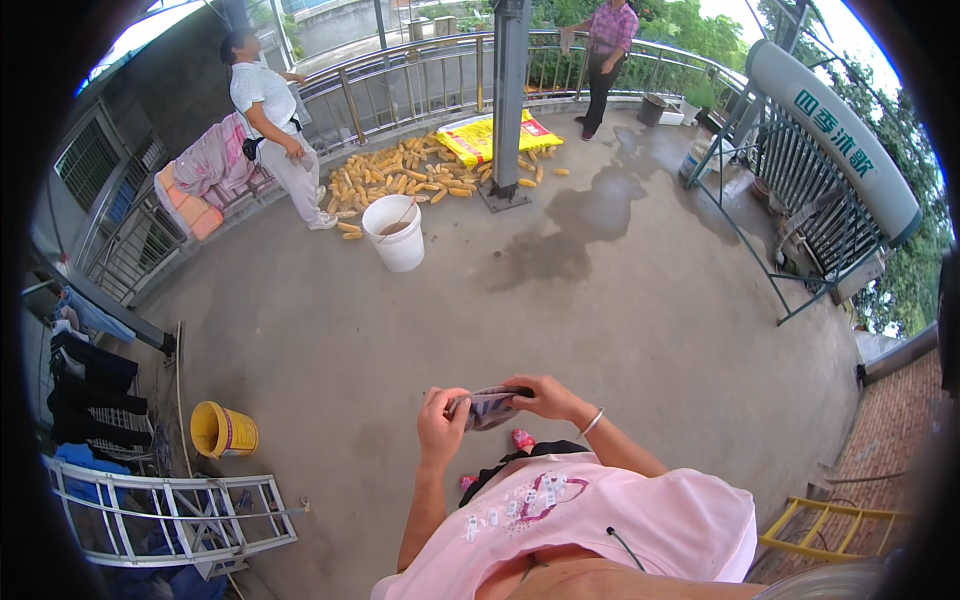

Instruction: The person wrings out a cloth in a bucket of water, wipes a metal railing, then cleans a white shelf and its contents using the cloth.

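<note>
A folded greyish-brown cloth with darker markings is stretched between my two hands in front of my waist. My left hand pinches its left end, thumb on top. At the opposite end, my right hand grips the cloth with the fingers curled over it; a pale bangle circles that wrist. Beneath the hands lies the concrete floor, and red-pink shoes show below the cloth.
Ahead stands a white bucket near a heap of corn cobs and a steel post. Two people stand by the railing. A yellow bucket and metal ladder are left; a solar water heater is right.
</note>
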`<state>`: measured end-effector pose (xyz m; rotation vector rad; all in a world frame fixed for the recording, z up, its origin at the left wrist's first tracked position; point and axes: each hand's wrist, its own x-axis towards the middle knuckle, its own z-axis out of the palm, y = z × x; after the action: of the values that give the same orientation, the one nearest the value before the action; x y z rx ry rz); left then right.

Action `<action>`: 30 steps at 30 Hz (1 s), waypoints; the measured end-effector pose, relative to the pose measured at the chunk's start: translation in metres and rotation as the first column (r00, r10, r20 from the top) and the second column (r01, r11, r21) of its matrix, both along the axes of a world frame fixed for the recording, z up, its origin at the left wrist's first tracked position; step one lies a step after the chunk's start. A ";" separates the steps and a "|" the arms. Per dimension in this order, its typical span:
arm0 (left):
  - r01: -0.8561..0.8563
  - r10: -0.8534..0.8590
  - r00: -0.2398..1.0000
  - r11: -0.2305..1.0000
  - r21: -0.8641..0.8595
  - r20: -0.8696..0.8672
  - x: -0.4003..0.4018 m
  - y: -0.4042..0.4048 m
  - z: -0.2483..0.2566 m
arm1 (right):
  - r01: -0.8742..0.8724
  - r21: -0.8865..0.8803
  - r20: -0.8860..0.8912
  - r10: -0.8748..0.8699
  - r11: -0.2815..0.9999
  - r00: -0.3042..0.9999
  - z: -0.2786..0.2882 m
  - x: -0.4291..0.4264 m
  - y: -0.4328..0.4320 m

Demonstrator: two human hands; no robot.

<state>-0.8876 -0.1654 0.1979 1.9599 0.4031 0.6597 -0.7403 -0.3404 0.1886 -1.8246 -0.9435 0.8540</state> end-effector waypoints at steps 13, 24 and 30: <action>-0.137 0.141 0.989 0.986 0.097 -0.037 0.004 -0.008 -0.005 | 0.190 0.030 -0.598 -0.135 0.981 0.790 -0.016 -0.030 0.025; 0.032 0.010 0.993 0.933 0.358 -0.115 0.015 -0.044 0.003 | 0.432 -0.125 -0.888 -0.295 0.893 0.354 -0.001 -0.023 0.029; 0.073 -0.077 0.997 0.929 0.363 -0.004 0.006 -0.046 0.006 | 0.508 -0.076 -0.785 -0.366 0.858 0.500 -0.012 -0.020 0.035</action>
<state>-0.8813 -0.2114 0.2037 2.3085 0.2057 0.7348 -0.7607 -0.3055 0.1765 -1.2190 0.0466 1.0501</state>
